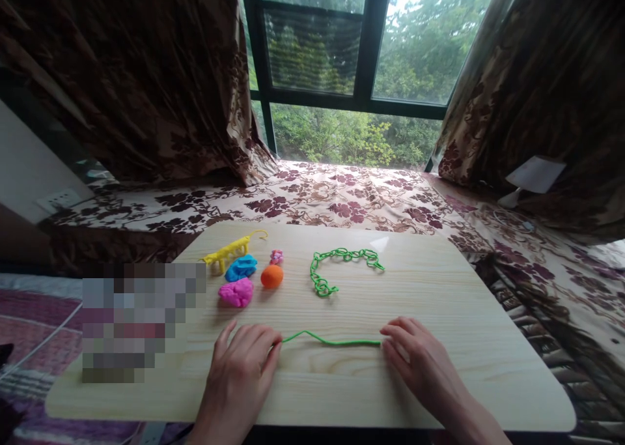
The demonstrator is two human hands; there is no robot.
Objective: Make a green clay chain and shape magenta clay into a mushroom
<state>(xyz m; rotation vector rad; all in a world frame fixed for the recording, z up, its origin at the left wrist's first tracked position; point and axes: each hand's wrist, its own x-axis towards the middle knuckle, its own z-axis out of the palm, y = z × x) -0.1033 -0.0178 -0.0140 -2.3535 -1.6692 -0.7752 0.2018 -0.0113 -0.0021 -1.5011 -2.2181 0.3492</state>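
Bare wood-grain tabletop (342,396) runs from the green clay strand (342,343) back to the near edge, and on past my right hand (417,350) to the rounded corner. Beyond, a green link chain (344,255) lies apart from the strand. The strand stretches thin between my hands, kinked into a low peak near my left hand (244,360), whose fingers pinch that end; my right fingers meet the other, whether gripping I cannot tell.

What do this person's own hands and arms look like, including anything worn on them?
The left hand and right hand are bare, without gloves. No sleeves, watch or bracelet show, and no rings or markings can be made out.
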